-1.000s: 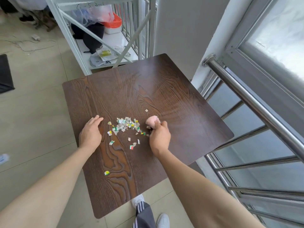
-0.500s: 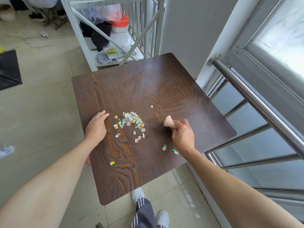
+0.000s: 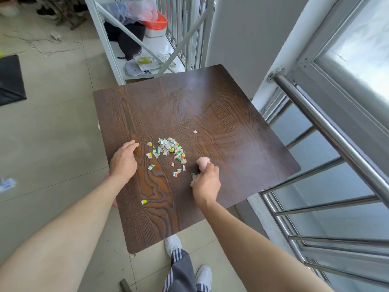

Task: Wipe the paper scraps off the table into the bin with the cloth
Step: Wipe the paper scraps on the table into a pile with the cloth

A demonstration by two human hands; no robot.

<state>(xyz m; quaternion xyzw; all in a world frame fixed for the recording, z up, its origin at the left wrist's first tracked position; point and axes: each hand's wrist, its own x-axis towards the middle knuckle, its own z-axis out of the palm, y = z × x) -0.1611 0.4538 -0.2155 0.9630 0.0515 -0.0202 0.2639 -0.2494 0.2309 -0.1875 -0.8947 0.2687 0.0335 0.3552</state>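
A heap of small coloured paper scraps [image 3: 168, 149] lies in the middle of the dark wooden table [image 3: 221, 114]. My right hand [image 3: 206, 183] is closed around a bunched pink cloth [image 3: 203, 161], pressed on the table just right of the heap, with a couple of scraps at its fingers. My left hand [image 3: 124, 160] rests flat and open on the table's left edge, cupped beside the heap. One scrap [image 3: 144, 202] lies alone nearer me, another [image 3: 195, 131] farther back. Under the left edge, a pink rim [image 3: 114, 202] peeks out; I cannot tell what it is.
A steel railing [image 3: 328, 131] and window run along the right side. A white metal shelf [image 3: 147, 45] with bags stands behind the table. A black box [image 3: 10, 81] sits on the floor at left. My shoes [image 3: 173, 244] are below the table's near edge.
My right hand swung out to the right with the cloth, then came back left, pushing two stray scraps toward the heap. The left hand has stayed in place.
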